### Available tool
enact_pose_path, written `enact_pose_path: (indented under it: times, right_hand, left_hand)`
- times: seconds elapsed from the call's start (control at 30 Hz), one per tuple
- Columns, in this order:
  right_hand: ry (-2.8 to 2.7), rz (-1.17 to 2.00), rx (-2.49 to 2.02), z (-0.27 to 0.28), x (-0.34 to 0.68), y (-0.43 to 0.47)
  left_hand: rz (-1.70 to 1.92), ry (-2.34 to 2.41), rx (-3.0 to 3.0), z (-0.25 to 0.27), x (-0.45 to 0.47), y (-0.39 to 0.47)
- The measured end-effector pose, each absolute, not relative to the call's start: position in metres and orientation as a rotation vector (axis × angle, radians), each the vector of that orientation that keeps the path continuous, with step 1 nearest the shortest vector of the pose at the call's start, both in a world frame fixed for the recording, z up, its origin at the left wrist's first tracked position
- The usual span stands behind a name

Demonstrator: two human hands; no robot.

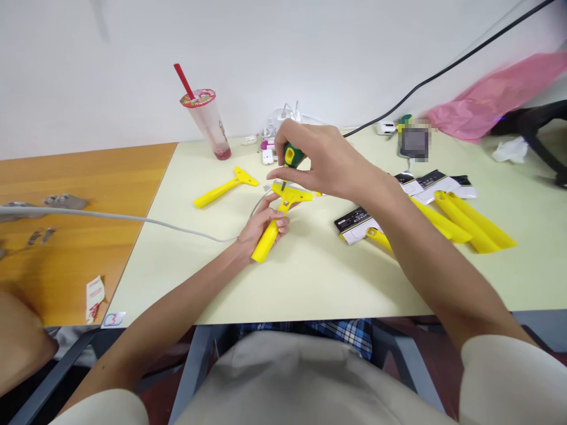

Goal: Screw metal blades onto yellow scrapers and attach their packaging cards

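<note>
My left hand is closed around the handle of a yellow scraper, its wide head tilted up and away from me. Above it, my right hand grips a screwdriver with a green and yellow handle. The screwdriver's shaft points down to the scraper's head, near its left end; whether the tip sits in a screw is too small to tell. A second yellow scraper lies on the table to the left of my hands.
Several yellow scrapers with black and white packaging lie to the right. A cup with a red straw stands at the back. A grey cable crosses from the left. A pink bag lies back right. Someone's bent limb shows far left.
</note>
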State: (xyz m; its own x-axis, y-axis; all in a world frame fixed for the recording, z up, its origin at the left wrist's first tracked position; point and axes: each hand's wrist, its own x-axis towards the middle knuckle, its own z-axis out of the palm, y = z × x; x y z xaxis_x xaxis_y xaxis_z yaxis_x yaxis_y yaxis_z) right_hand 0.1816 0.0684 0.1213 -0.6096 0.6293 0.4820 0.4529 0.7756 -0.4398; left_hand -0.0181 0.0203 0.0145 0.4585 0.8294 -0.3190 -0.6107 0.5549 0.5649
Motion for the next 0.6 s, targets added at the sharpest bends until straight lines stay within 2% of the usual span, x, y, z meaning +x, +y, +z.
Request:
enact_pose_path:
  times: [0.2, 0.43, 0.6]
  right_hand:
    - [-2.373, 0.464, -0.68, 0.1223, 0.183, 0.0668]
    - [-2.34, 0.366, -0.761, 0.1177, 0.1803, 0.0705]
    - [-2.365, 0.484, -0.677, 0.1205, 0.1842, 0.0676]
  left_hand:
    - [0.942, 0.638, 0.388, 0.0158, -0.0185, 0.0233]
    - [0.906, 0.613, 0.414, 0.0156, -0.0171, 0.0211]
    - [0.926, 0.628, 0.404, 0.0146, -0.0174, 0.022]
